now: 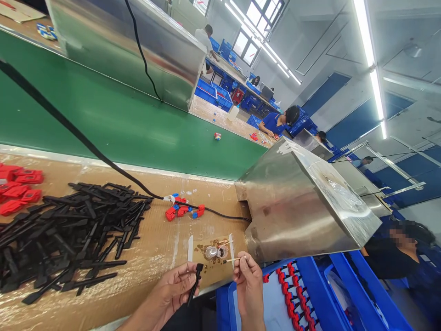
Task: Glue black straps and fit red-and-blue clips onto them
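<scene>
My left hand (177,288) is closed around a black plastic part (196,279), held tilted with its wider end up. In my right hand (248,281), thumb and fingers pinch a thin light stick (233,260). The stick's dark-tipped end points left, apart from the black part. Just beyond the hands, a small clear round lid or dish (211,252) sits beside a little cup (222,251) with dark contents. Both stand on a stained sheet (197,246) taped to the table.
A heap of black parts (86,230) covers the table's left, near red pieces (22,188). A cable (113,165) crosses toward a metal hood (292,211). Red-and-black assemblies (291,294) fill a blue bin at lower right. Beyond runs a green belt (138,133); people sit further off.
</scene>
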`<state>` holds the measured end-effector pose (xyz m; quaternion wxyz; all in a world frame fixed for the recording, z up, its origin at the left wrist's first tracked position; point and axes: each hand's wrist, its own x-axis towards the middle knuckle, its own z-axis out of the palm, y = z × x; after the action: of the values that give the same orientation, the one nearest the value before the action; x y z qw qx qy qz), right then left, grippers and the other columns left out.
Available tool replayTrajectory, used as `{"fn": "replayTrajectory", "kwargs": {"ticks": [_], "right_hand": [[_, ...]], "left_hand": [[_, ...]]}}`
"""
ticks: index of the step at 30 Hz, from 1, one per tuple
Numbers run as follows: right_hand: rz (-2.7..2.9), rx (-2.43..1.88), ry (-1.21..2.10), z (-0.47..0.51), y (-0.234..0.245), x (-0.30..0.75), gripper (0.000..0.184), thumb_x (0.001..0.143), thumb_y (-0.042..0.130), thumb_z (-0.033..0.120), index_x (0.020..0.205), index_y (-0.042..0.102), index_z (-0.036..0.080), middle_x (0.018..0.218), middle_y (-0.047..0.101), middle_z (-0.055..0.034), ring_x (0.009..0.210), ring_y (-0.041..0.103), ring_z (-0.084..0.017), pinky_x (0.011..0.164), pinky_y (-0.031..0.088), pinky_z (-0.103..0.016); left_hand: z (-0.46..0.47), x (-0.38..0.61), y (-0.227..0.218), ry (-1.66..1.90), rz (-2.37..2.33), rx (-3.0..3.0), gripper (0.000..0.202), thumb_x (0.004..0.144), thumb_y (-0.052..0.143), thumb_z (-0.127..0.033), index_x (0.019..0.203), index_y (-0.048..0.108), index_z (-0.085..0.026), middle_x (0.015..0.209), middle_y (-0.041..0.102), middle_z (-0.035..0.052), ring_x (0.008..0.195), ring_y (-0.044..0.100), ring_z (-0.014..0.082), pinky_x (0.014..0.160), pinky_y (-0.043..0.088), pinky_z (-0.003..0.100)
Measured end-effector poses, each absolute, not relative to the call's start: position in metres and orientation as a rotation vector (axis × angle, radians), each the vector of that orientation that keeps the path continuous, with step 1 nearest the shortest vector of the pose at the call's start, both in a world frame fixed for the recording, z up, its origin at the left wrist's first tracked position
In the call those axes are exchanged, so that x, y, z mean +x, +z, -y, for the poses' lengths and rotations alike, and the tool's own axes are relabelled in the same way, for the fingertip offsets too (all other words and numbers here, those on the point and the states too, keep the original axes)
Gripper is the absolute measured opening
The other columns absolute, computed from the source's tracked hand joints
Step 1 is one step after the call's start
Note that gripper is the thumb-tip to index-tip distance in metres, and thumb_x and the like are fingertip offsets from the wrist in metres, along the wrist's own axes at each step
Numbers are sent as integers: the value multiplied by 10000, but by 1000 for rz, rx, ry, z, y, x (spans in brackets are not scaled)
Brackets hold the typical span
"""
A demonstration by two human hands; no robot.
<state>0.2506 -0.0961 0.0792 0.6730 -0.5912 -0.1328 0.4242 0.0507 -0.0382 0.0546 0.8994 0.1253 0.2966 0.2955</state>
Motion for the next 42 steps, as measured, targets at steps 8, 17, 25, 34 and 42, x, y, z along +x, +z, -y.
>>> {"fn": "replayTrajectory", "kwargs": {"ticks": [8,17,25,34,42], "right_hand": [[909,-1457,792,108,94,208,318,960,703,524,938,762,212,728,606,6,628,532,-119,553,448,-206],[1046,-1555,767,103,99,205,351,988,639,541,934,751,213,724,574,13,621,523,-129,572,435,-218],[1222,-1693,625,101,104,204,372,1042,541,512,888,710,219,734,588,-1,651,547,-166,621,439,-265],[1555,-1756,293,97,117,200,255,1086,468,303,919,654,254,807,648,-11,724,617,-177,682,448,-265],[1661,-1736,25,101,109,195,153,1069,526,271,1056,678,285,962,751,-44,891,725,-221,791,507,-308]], "left_hand": [[39,51,60,598,-556,262,514,481,1068,-439,832,829,-149,701,701,42,570,583,85,445,348,116],[37,49,65,594,-541,263,497,506,1061,-430,839,824,-149,699,693,37,576,562,89,454,364,117],[40,48,59,591,-538,304,497,531,1043,-461,844,799,-162,671,664,18,578,541,100,465,320,144],[39,43,57,592,-556,408,509,564,1003,-536,852,804,-167,682,667,35,582,529,118,486,276,189],[45,45,54,702,-659,434,580,518,1006,-589,856,796,-167,629,649,21,564,547,137,458,272,203]]}}
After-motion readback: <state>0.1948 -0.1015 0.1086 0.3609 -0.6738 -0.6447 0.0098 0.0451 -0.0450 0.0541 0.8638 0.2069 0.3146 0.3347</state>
